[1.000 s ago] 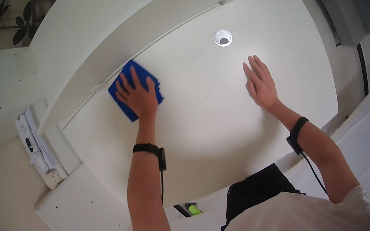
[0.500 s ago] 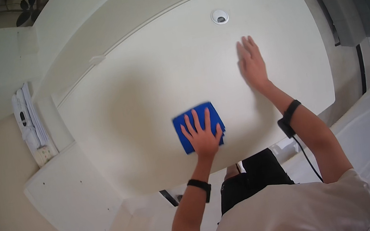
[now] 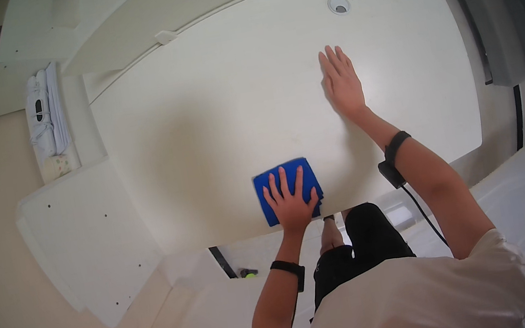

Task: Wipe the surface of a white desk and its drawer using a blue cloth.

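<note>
Cloth (image 3: 307,179) on desk (image 3: 223,129), at near edge, directly under L hand (image 3: 292,209) | approx. sq., no clear long axis | L fingers spread atop, no pinch seen | R hand (image 3: 344,86) fwd & rt., well apart, fingers nearly tog.; desk contact: can't tell

White furniture panel (image 3: 87,250) at left, 4 dark dots (image 3: 106,215).

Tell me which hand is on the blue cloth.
The left hand, spread over the blue cloth; the right hand, higher in the picture, is apart from it.
</note>
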A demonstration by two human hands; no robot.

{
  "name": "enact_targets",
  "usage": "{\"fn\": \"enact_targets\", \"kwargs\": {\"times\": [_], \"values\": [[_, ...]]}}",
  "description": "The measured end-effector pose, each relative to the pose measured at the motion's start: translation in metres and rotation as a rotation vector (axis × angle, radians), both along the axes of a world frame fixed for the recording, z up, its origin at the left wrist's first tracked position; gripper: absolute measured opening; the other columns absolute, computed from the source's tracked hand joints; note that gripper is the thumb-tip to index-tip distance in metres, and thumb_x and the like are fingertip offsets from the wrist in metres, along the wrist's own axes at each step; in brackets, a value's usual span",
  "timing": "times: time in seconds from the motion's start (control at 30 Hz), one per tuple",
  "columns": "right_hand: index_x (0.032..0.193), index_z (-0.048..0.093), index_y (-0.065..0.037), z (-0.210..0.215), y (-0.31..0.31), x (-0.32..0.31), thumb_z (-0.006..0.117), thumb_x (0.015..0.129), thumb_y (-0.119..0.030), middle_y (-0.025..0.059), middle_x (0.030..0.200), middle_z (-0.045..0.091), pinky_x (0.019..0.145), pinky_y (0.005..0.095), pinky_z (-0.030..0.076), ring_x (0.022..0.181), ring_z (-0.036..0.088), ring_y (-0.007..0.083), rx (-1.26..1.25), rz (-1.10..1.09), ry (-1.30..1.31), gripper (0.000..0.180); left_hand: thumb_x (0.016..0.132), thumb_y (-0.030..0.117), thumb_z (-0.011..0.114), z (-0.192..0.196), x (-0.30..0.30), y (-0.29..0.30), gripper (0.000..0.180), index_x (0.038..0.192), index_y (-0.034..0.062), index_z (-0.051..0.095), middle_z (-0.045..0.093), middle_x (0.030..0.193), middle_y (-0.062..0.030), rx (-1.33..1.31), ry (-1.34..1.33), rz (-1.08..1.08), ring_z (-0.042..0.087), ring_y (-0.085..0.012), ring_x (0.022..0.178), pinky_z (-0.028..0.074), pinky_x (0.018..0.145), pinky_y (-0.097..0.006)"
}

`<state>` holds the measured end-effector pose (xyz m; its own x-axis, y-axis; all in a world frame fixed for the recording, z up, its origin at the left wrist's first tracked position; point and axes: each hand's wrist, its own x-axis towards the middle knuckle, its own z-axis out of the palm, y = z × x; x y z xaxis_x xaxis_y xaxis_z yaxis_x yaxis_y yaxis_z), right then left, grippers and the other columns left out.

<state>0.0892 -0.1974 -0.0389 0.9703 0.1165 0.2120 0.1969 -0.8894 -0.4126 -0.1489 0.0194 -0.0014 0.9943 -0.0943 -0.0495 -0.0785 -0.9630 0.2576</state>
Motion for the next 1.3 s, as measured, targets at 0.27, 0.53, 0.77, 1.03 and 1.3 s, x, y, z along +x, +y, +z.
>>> {"fn": "enact_targets", "kwargs": {"times": [0.27,0.53,0.77,1.03,1.3], "values": [[0.147,0.048,-0.003,0.001,0.014,0.009,0.052,0.098,-0.008,0.0185,0.156,0.044,0.120,0.0520,0.033,0.146,0.037,0.0427,0.038,-0.017,0.025,0.050,0.088,0.040,0.066,-0.021,0.135,0.071,0.069,0.151,0.0185,0.051,0.035,0.159,-0.0211,0.168,-0.132,0.054,0.031,-0.0473,0.145,0.024,0.116,-0.066],[0.147,0.047,-0.002,0.004,0.037,0.022,0.057,0.094,-0.007,0.0191,0.156,0.041,0.118,0.0543,0.034,0.145,0.036,0.0440,0.044,0.010,0.097,0.054,0.099,0.045,0.056,-0.039,0.354,0.136,0.062,0.154,0.0201,0.046,0.038,0.157,-0.0206,0.260,-0.211,0.115,0.031,-0.0458,0.145,0.023,0.117,-0.063],[0.145,0.048,-0.002,0.003,0.033,0.022,0.058,0.093,-0.006,0.0188,0.155,0.042,0.116,0.0549,0.036,0.144,0.038,0.0446,0.038,0.012,0.095,0.053,0.099,0.046,0.056,-0.043,0.418,0.049,0.063,0.156,0.0244,0.042,0.036,0.159,-0.0175,0.223,-0.225,-0.016,0.030,-0.0434,0.146,0.021,0.119,-0.063],[0.145,0.050,-0.002,0.005,0.034,0.024,0.058,0.093,-0.005,0.0192,0.153,0.046,0.117,0.0536,0.035,0.143,0.040,0.0443,0.028,0.015,0.075,0.053,0.093,0.043,0.060,-0.026,0.265,0.006,0.063,0.153,0.0238,0.049,0.035,0.160,-0.0174,0.044,-0.082,-0.135,0.026,-0.0436,0.149,0.016,0.120,-0.065],[0.144,0.055,-0.008,-0.005,0.039,0.019,0.054,0.096,-0.008,0.0146,0.153,0.049,0.120,0.0482,0.034,0.144,0.039,0.0392,0.038,-0.035,0.000,0.048,0.091,0.045,0.062,-0.010,0.044,0.007,0.060,0.148,0.0236,0.057,0.040,0.158,-0.0209,-0.050,0.045,-0.056,0.030,-0.0465,0.147,0.019,0.118,-0.067]]}}
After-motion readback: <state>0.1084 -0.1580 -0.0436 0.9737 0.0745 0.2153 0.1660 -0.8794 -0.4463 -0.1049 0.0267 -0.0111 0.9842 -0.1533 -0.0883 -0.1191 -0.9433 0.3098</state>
